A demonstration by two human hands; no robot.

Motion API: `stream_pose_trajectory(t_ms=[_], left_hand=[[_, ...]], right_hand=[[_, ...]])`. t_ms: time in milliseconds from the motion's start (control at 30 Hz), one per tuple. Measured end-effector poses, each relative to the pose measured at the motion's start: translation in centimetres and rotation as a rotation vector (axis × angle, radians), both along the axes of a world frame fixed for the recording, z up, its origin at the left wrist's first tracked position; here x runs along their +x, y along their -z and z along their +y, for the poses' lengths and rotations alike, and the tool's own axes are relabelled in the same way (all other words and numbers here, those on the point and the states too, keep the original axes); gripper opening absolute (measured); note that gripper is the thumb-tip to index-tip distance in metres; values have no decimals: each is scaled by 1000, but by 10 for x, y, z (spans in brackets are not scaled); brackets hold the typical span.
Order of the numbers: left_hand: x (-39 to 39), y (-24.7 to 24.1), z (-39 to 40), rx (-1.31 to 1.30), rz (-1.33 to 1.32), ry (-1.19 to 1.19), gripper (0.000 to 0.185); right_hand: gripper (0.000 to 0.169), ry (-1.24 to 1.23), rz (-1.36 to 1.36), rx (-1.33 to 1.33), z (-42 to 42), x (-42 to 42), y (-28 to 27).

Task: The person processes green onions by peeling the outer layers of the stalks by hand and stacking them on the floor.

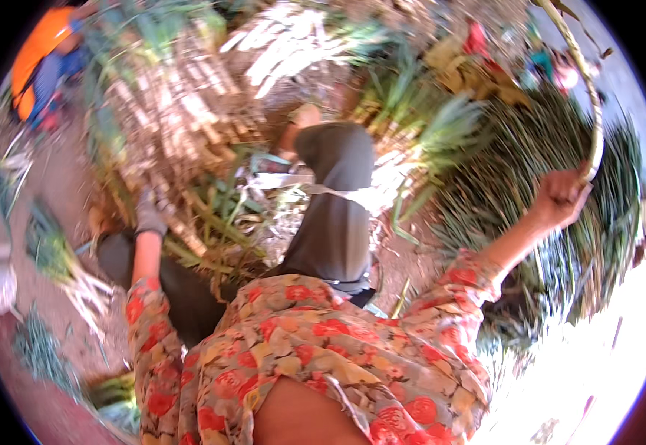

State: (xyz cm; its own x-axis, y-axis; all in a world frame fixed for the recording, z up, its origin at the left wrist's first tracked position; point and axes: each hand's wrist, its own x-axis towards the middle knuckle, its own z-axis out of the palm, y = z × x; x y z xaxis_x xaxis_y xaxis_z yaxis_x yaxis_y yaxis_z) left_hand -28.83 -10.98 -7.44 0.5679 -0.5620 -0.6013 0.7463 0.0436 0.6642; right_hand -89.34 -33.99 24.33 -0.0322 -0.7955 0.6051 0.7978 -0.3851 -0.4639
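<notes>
Raised out to the right, my bare right hand (562, 197) is closed around the lower end of a long, pale, curved stalk (595, 111), probably a leek or large green onion. The stalk rises past the top of the view, with a withered leaf hanging off it. My left hand (150, 214), in a greyish glove, is down at the near edge of a pile of white-stemmed leeks or green onions (173, 105). Blur hides whether its fingers grip a stem. Trimmed leaves and peelings (228, 217) lie between my legs.
More white stems (284, 44) lie ahead, and a bunch (406, 139) sits beyond my raised knee. A big heap of green leaves (501, 150) fills the right. A loose bunch (72, 267) lies at left. A person in orange (42, 61) is at upper left.
</notes>
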Motion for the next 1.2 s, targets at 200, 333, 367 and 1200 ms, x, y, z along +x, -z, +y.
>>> stream_pose_trajectory(t_ms=[200, 333, 367, 1200], left_hand=[[3, 2, 0, 91, 80, -26, 27], [-1, 11, -1, 95, 50, 1, 22], [-3, 13, -2, 121, 69, -14, 21], [-108, -41, 4, 115, -385, 90, 19]], right_hand=[[45, 171, 54, 160, -11, 3, 137], [31, 656, 910, 704, -13, 81, 249], [29, 558, 867, 824, -16, 98, 285], [29, -200, 1416, -353, 108, 377, 137]])
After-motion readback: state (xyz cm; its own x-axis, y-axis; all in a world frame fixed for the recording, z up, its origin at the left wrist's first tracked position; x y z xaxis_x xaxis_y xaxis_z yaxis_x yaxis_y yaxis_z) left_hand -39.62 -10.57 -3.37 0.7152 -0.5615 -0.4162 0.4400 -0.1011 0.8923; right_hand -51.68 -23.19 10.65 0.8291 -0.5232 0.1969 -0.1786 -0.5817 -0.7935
